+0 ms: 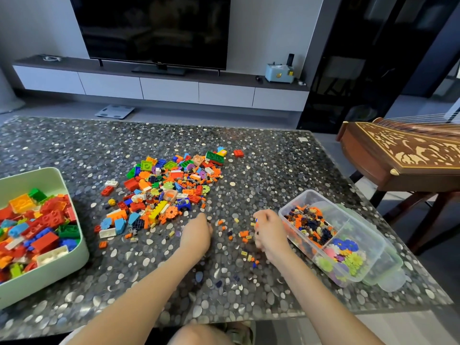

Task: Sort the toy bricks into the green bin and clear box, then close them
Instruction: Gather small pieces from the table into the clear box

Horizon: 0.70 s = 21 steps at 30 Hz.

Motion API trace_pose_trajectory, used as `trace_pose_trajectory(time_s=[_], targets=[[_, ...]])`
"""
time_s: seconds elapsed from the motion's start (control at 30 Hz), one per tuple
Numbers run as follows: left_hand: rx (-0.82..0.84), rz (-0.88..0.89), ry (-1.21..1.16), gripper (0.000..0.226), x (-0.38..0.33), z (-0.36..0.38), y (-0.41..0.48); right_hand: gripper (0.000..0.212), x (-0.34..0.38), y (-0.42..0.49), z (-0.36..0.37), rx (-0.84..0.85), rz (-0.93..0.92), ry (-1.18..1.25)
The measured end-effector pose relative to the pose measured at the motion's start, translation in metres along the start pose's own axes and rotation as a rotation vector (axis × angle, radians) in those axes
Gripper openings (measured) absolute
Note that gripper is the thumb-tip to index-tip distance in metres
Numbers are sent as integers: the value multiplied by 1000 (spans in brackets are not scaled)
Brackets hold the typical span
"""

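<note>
A pile of mixed toy bricks (pixel 166 189) covers the middle of the pebble-pattern table (pixel 62 145). The green bin (pixel 74 255) at the left edge is open and holds large red, blue, orange and white bricks. At the right stands the clear box (pixel 368 255), open, with small orange and dark bricks in one compartment and flower-shaped pieces in the other. My left hand (pixel 196 235) rests palm down with fingers curled among scattered small pieces. My right hand (pixel 270 232), just left of the clear box, is curled around small bricks, a blue one showing at its fingers.
Small loose bricks (pixel 245 234) lie between my hands. A clear lid (pixel 390 277) lies under or beside the clear box. A carved wooden zither (pixel 403 155) stands off the table's right edge. A TV and low cabinet are beyond the table's far edge.
</note>
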<state>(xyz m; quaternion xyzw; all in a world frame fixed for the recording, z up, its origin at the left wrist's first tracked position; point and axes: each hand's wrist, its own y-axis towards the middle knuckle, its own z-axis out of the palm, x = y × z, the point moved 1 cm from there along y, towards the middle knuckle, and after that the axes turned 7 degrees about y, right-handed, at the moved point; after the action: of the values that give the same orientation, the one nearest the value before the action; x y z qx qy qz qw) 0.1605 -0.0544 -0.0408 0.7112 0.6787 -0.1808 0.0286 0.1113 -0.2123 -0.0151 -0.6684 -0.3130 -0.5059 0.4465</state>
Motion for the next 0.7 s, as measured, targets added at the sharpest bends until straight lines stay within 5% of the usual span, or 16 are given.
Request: trace_pose_trajectory(time_s=[0.13, 0.23, 0.33, 0.47, 0.7], targets=[[50, -58, -388, 19, -11, -22, 3, 19, 34, 7, -52, -127, 11, 220], [183, -15, -603, 31, -56, -38, -1, 26, 37, 36, -98, -301, -84, -153], [317, 100, -762, 35, -121, -40, -3, 32, 37, 54, -120, -190, -37, -358], [404, 166, -769, 38, -187, -30, -2, 25, 54, 47, -123, -23, 131, -155], [440, 159, -744, 47, -212, -14, -5, 36, 61, 56, -129, -92, 120, -120]])
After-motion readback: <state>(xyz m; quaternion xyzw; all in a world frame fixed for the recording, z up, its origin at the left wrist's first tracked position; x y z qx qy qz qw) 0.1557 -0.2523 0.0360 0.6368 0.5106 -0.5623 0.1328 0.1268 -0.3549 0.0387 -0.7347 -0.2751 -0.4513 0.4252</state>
